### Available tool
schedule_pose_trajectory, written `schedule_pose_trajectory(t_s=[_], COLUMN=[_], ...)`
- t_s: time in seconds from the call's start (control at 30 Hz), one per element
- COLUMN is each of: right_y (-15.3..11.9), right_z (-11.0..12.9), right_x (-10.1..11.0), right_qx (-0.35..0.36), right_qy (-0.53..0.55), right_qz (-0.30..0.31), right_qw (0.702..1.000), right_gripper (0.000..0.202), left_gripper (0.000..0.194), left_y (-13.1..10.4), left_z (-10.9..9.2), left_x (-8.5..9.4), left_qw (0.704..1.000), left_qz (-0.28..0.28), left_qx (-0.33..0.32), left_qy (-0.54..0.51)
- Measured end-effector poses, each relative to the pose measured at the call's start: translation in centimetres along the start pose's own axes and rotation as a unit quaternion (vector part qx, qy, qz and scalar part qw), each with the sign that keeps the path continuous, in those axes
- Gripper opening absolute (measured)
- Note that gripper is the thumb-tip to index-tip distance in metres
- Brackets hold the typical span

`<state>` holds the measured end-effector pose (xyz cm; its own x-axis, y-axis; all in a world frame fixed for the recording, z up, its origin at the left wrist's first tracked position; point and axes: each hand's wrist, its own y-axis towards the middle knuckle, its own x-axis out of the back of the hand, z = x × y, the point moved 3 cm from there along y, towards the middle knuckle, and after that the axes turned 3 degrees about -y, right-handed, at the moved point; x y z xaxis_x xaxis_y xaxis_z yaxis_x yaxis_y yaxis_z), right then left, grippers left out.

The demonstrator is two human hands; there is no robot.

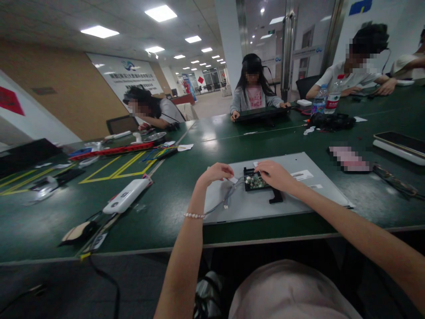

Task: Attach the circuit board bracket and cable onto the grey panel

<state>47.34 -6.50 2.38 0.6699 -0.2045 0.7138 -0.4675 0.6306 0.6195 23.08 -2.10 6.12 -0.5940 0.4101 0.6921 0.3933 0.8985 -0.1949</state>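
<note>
A flat grey panel (229,212) lies on the green table in front of me. On it sits a green circuit board (254,182) in a black plastic frame (276,195). Grey cables (217,204) run from the board's left side across the panel. My left hand (217,173), with a beaded bracelet at the wrist, is left of the board; its fingers are curled together at a small white tab (233,180). Over the board's right side, my right hand (275,176) has its fingers bent and closed at the frame's far edge. What they hold, if anything, is hidden.
A white power bank-like device (126,196) and a computer mouse (79,232) lie left. Right of the panel are a pink phone-like object (349,159) and glasses (395,179). Two bottles (332,95) stand farther back. Across the table a person holds a dark panel (262,114); others sit nearby.
</note>
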Motion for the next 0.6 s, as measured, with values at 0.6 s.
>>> schedule_pose_trajectory(t_s=[0.6], right_y=[0.0], right_z=[0.0], right_x=[-0.1], right_qx=[0.001], right_qy=[-0.001], right_qz=[-0.004], right_qw=[1.0], right_gripper=[0.03], left_gripper=[0.016], left_y=[0.7], left_z=[0.0], left_x=[-0.5], left_qw=[0.994], left_qz=[-0.007], left_qx=[-0.059], left_qy=[0.087])
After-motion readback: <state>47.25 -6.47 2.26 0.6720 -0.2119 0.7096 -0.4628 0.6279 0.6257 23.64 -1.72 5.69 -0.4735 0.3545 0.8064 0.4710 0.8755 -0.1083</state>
